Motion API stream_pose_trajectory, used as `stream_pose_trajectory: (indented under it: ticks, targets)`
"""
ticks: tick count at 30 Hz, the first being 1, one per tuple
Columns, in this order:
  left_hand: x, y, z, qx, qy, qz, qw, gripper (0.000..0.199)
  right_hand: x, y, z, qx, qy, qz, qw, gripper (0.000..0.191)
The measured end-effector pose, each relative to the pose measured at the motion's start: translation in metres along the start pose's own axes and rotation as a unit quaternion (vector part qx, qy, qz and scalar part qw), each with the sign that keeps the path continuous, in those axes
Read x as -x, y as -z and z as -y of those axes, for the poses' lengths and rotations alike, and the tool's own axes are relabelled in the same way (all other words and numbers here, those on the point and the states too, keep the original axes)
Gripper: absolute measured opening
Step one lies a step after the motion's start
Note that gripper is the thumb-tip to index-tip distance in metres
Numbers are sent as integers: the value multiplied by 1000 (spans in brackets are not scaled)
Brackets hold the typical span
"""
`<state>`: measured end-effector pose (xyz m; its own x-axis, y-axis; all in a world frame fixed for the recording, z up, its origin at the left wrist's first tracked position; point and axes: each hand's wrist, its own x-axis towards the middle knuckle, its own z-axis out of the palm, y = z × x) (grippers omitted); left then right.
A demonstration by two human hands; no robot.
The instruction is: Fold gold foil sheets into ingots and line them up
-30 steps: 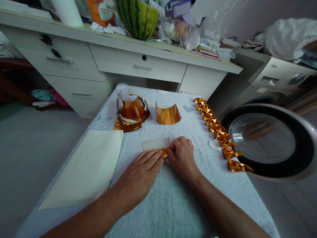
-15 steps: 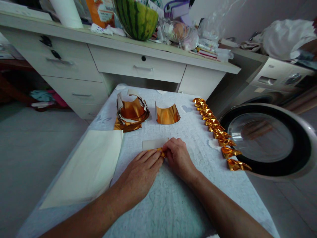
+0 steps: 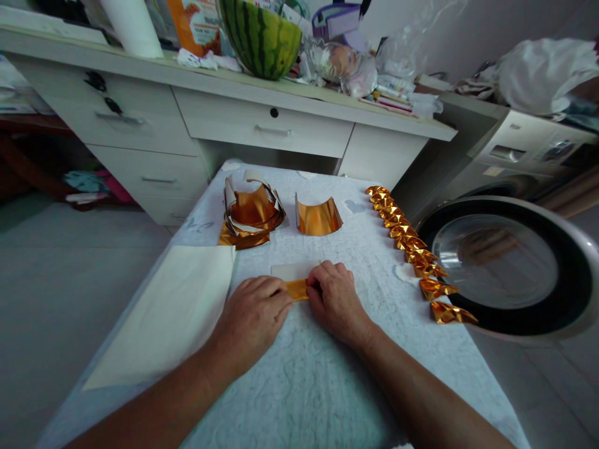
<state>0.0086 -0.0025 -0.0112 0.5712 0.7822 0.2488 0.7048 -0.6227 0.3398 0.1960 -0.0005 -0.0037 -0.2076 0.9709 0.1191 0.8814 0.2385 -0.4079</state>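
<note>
A sheet of gold foil paper point(image 3: 297, 289) lies on the cloth-covered table, its near edge folded over so a gold strip shows in front of its pale back. My left hand point(image 3: 255, 315) pinches the strip's left end, fingers curled. At the right end, my right hand point(image 3: 334, 293) grips the strip between thumb and bent fingers. Beyond the hands stands a single curved gold sheet point(image 3: 319, 217). Left of it is a pile of curled gold sheets point(image 3: 253, 209). Folded gold pieces point(image 3: 406, 240) form a row along the table's right edge.
A cream paper sheet point(image 3: 163, 312) covers the left of the table point(image 3: 299, 386). Behind stands a white desk point(image 3: 224, 112) with drawers, bearing a cut watermelon point(image 3: 262, 40) and plastic bags. An open round washer door point(image 3: 500, 265) stands close to the right edge.
My left hand has drawn back leftward from lying flat over the fold to pinching its left end, uncovering the gold strip. My right hand stays at the right end.
</note>
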Motion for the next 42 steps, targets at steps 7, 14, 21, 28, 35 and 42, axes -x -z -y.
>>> stream_pose_trajectory:
  ticks: [7, 14, 21, 28, 35, 42]
  targets:
    - [-5, 4, -5, -30, 119, 19, 992, 10, 1, -3, 5, 40, -14, -2, 999, 14]
    - [-5, 0, -6, -14, 190, 16, 982, 13, 1, -7, 15, 87, -34, -6, 996, 39]
    - [-6, 0, -8, -22, 180, 33, 983, 17, -2, -8, 19, 105, -46, -6, 993, 51]
    - [-4, 0, -7, -19, 156, 35, 987, 21, -1, -4, 15, 96, -37, 8, 995, 38]
    - [-2, -2, -5, -11, 149, 22, 989, 19, 2, 2, -2, 93, -46, 11, 995, 28]
    - [-2, -2, -3, -2, 142, 17, 990, 21, 1, 14, -18, 107, -65, 41, 991, 29]
